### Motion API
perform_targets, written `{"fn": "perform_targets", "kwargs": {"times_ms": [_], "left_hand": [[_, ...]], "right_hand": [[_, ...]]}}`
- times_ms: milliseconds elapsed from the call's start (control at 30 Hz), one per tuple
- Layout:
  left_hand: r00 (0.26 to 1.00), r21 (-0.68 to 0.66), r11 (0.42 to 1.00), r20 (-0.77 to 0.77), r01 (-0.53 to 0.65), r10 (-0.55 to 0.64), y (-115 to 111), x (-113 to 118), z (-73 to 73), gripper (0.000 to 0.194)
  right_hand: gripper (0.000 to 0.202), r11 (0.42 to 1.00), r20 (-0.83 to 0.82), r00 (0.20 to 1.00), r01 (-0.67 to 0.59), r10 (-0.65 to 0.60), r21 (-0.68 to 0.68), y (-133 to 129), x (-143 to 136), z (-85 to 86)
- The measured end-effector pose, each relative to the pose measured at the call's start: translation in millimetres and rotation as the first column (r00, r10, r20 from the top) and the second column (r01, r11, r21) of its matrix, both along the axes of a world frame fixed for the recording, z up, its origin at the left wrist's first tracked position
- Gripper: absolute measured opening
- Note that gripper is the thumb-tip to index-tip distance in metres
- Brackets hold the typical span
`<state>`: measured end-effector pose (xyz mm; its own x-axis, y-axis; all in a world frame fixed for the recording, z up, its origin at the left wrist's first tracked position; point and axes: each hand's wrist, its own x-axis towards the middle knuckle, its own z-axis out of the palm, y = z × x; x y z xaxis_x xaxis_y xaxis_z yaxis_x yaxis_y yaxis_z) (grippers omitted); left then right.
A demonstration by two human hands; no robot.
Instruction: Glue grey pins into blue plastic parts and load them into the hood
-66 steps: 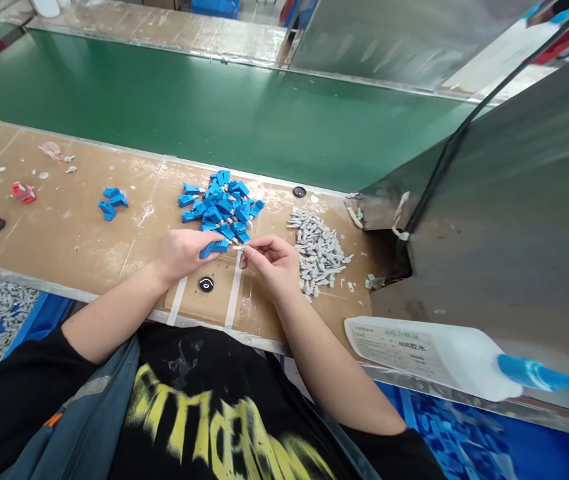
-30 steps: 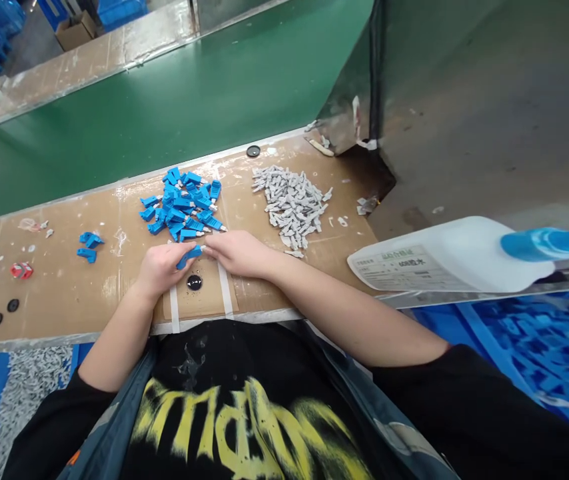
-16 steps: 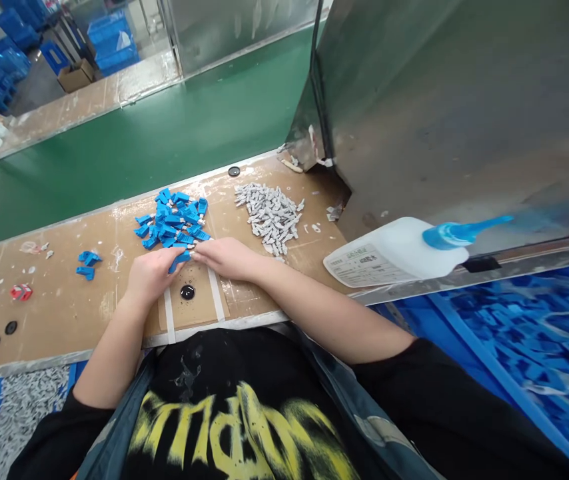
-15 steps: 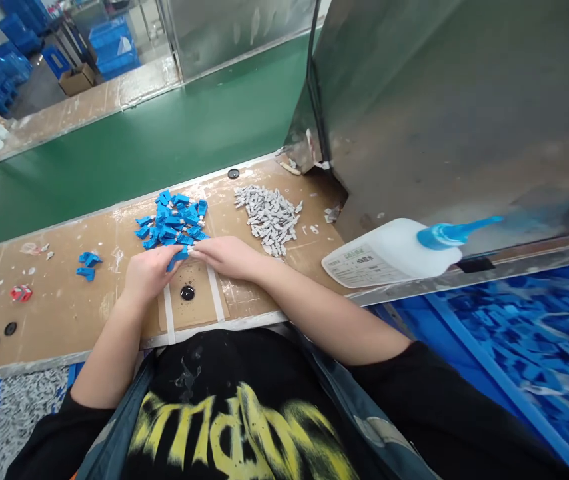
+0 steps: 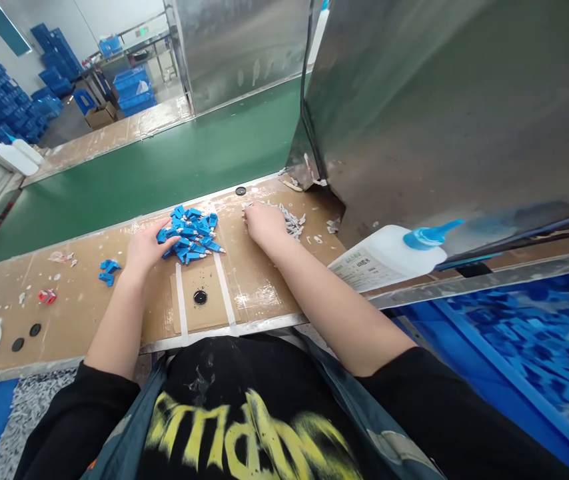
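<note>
My left hand (image 5: 148,248) is at the left side of a heap of blue plastic parts (image 5: 192,233), thumb and fingers spread around its edge. My right hand (image 5: 265,223) reaches over a pile of small grey parts (image 5: 292,221) with fingers curled down; whether it holds one is hidden. Below the blue heap, a small round black dish (image 5: 200,297) rests on a cardboard piece (image 5: 221,309) edged with white tape. A few blue parts (image 5: 109,272) lie apart at the left.
A white bottle with a blue nozzle (image 5: 387,257) leans at the right beside a metal panel (image 5: 439,120). Beyond the table runs a green belt (image 5: 164,160). Red parts (image 5: 47,297) and black caps (image 5: 35,330) lie at left. A bin of blue parts (image 5: 539,347) stands lower right.
My hands have parted: the left moved to the blue heap's left side, the right moved over to the grey pile. The part between them has left their fingers. The view has shifted.
</note>
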<state>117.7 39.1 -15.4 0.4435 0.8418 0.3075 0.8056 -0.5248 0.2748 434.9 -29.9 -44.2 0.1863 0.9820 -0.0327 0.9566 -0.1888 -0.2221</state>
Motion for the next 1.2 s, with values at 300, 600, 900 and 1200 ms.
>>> {"fn": "perform_targets", "kwargs": {"times_ms": [300, 600, 900, 1200], "left_hand": [[0.826, -0.18, 0.983, 0.559, 0.038, 0.071, -54.6, 22.0, -3.5, 0.049], [0.541, -0.235, 0.858, 0.839, 0.458, -0.059, -60.1, 32.9, -43.1, 0.054], [0.626, -0.131, 0.913, 0.765, 0.387, -0.156, -61.0, 28.8, -45.7, 0.064], [0.492, -0.211, 0.888, 0.87, 0.409, -0.02, -65.0, 35.4, -50.4, 0.049]], "right_hand": [[0.025, 0.95, -0.274, 0.943, -0.105, 0.189, 0.293, -12.3, -17.5, -0.4], [0.034, 0.917, -0.814, 0.448, -0.318, 0.369, 0.241, -89.0, -60.4, -23.5], [0.025, 0.796, -0.583, 0.574, -0.557, 0.574, 0.235, -107.6, -67.2, -24.9], [0.034, 0.644, -0.382, 0.555, -0.748, 0.739, 0.159, -113.3, -73.7, -31.4]]}}
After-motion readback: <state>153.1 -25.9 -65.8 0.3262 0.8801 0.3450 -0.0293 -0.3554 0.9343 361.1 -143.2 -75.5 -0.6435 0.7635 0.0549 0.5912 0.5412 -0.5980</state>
